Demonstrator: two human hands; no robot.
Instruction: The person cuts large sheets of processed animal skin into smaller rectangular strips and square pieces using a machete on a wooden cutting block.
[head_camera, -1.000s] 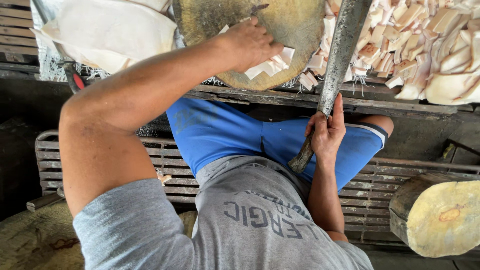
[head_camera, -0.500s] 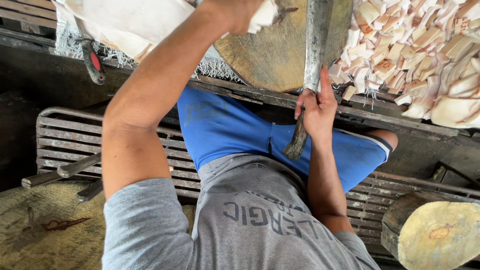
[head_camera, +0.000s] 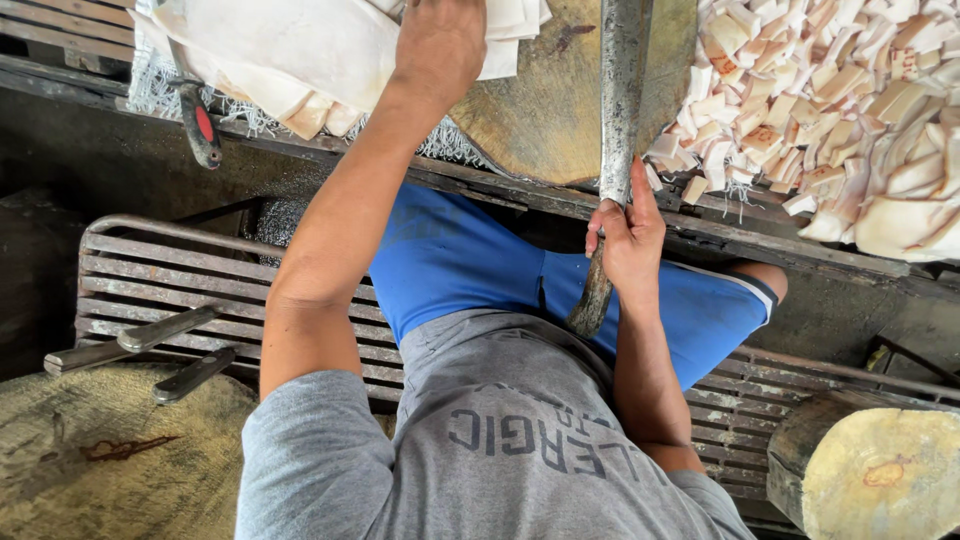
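I had my right hand (head_camera: 628, 240) clenched around the handle of the big cleaver (head_camera: 620, 110), its blade raised over the round chopping block (head_camera: 545, 110). My left hand (head_camera: 440, 45), reaching further out than a second before, pressed flat on the pale white slab (head_camera: 300, 50) there. Cut pieces (head_camera: 840, 110) were heaped on the right, above the slatted bench (head_camera: 170, 290).

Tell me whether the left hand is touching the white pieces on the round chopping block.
Touching. The head view shows the left hand pressed down flat on the stacked white pieces atop the round chopping block, with no gap showing between them.
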